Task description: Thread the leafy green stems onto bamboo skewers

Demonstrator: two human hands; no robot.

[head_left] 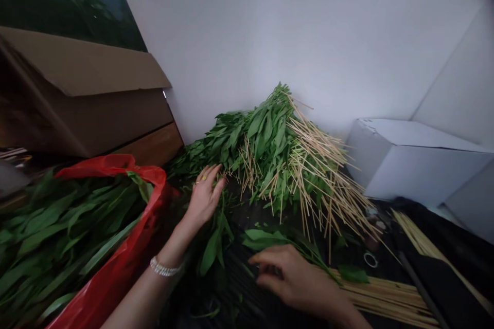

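Observation:
My left hand, with a ring and a beaded bracelet, reaches to the front of a pile of green leafy stems. Its fingers are stretched out and it holds nothing visible; a loose leafy sprig hangs just below it. Lower right, my right hand is half curled, with a gap between thumb and fingers and nothing seen in it. Right behind that hand lies another leafy sprig. Many thin wooden sticks poke out of the pile's right side.
A red plastic bag full of long green leaves stands on the left, before a cardboard box. More sticks lie at lower right, near a tape-like ring. A white box sits against the wall.

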